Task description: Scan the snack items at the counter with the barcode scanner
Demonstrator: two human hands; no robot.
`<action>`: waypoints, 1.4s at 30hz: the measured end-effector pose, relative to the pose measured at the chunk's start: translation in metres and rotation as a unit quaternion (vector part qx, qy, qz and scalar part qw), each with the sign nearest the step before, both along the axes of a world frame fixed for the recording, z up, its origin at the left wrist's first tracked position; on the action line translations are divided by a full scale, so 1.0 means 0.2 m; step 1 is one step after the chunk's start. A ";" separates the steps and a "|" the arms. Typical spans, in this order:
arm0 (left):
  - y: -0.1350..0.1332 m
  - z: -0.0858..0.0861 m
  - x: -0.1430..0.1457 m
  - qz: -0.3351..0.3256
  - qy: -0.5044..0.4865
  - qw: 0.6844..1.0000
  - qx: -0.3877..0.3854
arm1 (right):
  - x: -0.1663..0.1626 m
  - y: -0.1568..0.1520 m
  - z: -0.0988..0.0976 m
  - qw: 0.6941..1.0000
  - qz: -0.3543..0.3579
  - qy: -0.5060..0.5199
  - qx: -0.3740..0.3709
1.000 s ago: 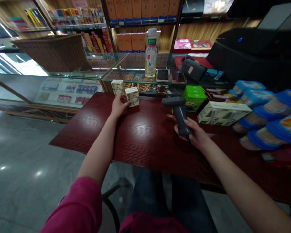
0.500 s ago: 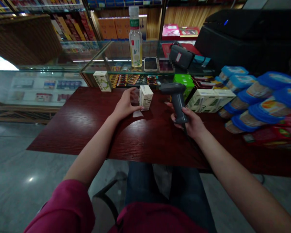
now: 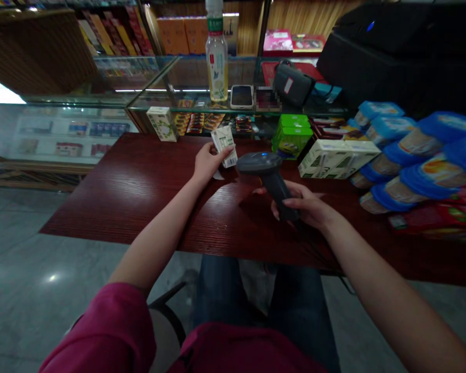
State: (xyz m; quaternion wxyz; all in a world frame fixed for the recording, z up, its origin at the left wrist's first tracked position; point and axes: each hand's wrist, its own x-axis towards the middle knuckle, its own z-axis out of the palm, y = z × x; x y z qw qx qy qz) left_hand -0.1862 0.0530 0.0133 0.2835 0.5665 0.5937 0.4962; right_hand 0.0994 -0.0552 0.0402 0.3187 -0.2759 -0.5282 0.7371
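My left hand [image 3: 208, 165] is closed on a small white-and-green carton [image 3: 224, 147], which it holds tilted above the dark red wooden counter [image 3: 147, 197]. A barcode shows at the carton's lower end. Wrapped round the handle of a dark grey barcode scanner [image 3: 274, 184] is my right hand [image 3: 305, 204]. The scanner's head is just to the right of the carton, turned toward it, and a small blue light shows on its top. A small white scrap [image 3: 218, 175] lies by my left hand.
Another white-and-green carton [image 3: 162, 124] stands at the counter's back left. Behind it a glass case [image 3: 155, 96] carries a drink bottle [image 3: 217, 62] and a phone [image 3: 242, 97]. To the right are green packs [image 3: 292, 135], pale cartons [image 3: 336, 158] and blue-lidded tubs [image 3: 423, 176].
My left hand has tilted the carton, turning its barcode into view. The scanner has moved left and nearer to me, toward the carton, and its blue light now shows.
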 end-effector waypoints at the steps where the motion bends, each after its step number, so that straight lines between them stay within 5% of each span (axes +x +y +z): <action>1: -0.01 0.01 0.00 0.001 -0.002 1.000 0.000 | 0.00 0.00 0.00 1.000 -0.005 0.005 0.003; 15: 0.02 -0.03 -0.01 0.008 -0.029 0.999 0.017 | -0.01 -0.02 0.00 1.000 -0.003 0.009 0.008; 22: -0.01 -0.03 -0.06 -0.076 -0.050 0.996 0.014 | 0.02 -0.01 -0.02 0.999 -0.018 0.009 0.025; 27: -0.07 -0.02 -0.09 -0.211 -0.043 0.976 0.015 | 0.11 -0.07 -0.01 0.995 -0.092 0.016 0.045; 33: -0.15 0.03 -0.02 -0.394 -0.066 0.916 -0.028 | 0.31 -0.28 -0.04 0.981 -0.187 0.002 0.045; 38: -0.13 0.08 -0.09 -0.352 0.016 0.935 -0.028 | 0.42 -0.40 -0.06 0.964 -0.260 0.001 0.054; 42: -0.14 0.08 -0.13 -0.335 -0.036 0.941 -0.037 | 0.44 -0.45 -0.07 0.943 -0.321 -0.003 0.089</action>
